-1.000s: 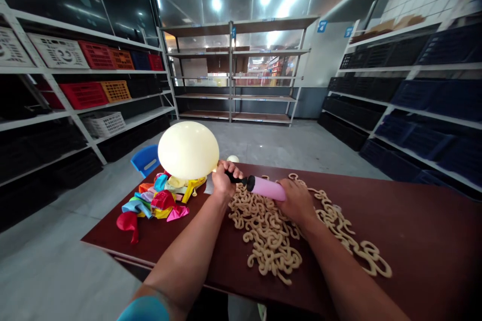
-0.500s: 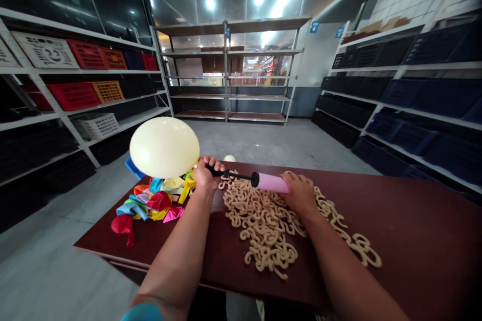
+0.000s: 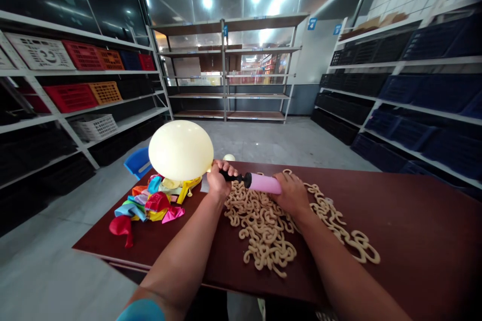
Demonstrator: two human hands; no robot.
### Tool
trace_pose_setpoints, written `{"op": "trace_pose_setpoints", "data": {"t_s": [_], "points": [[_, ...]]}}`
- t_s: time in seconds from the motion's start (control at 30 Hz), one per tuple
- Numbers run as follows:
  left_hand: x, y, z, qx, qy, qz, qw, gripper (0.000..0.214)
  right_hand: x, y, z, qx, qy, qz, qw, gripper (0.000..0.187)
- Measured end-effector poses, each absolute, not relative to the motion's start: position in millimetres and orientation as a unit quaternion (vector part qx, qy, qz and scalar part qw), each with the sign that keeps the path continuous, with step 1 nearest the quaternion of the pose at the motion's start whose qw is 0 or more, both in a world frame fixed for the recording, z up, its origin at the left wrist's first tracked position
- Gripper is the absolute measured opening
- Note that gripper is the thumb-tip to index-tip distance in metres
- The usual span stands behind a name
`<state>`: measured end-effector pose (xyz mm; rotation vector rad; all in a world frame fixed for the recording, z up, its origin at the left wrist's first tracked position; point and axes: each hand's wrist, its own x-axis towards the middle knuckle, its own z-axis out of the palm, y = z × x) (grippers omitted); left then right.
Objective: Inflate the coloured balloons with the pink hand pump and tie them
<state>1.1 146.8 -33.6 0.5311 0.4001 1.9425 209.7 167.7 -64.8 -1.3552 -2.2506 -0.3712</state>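
Observation:
Pale yellow and swollen with air, a balloon [image 3: 181, 150] sits at the black end of a balloon pump. My left hand [image 3: 220, 179] is closed around that black end, beside the balloon's neck. The pump's pink barrel [image 3: 264, 183] is gripped at its other end by my right hand [image 3: 292, 192]. Only a short stretch of the black rod shows between the two pump parts. Below the hands lies a heap of long uninflated beige balloons [image 3: 263, 230]. To the left is a pile of limp coloured balloons [image 3: 154, 200].
The dark red table [image 3: 410, 220] spreads under everything. A blue chair [image 3: 137, 162] stands behind its left side. A small pale round thing [image 3: 229, 157] shows past the far edge. Shelves with crates [image 3: 83, 55] line the left; more blue crates [image 3: 422, 90] fill the right.
My hands have come closer together, and the pump's rod has slid mostly into the pink barrel. The balloon has moved right with my left hand.

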Motion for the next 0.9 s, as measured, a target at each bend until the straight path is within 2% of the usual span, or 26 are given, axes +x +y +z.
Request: {"op": "trace_pose_setpoints", "data": {"t_s": [0.17, 0.53, 0.9], "points": [[7.9, 147.2, -35.1, 0.237, 0.176, 0.804, 0.516, 0.015, 204.6, 165.2, -62.5, -0.484, -0.835, -0.112, 0.238, 0.027], [-41.8, 144.7, -16.2, 0.167, 0.201, 0.847, 0.462, 0.015, 232.3, 180.2, -65.4, -0.565, -0.775, -0.164, 0.231, 0.031], [-7.4, 151.5, -34.4, 0.175, 0.182, 0.818, 0.516, 0.018, 214.2, 165.5, -59.6, -0.520, -0.806, -0.165, 0.230, 0.025]]}}
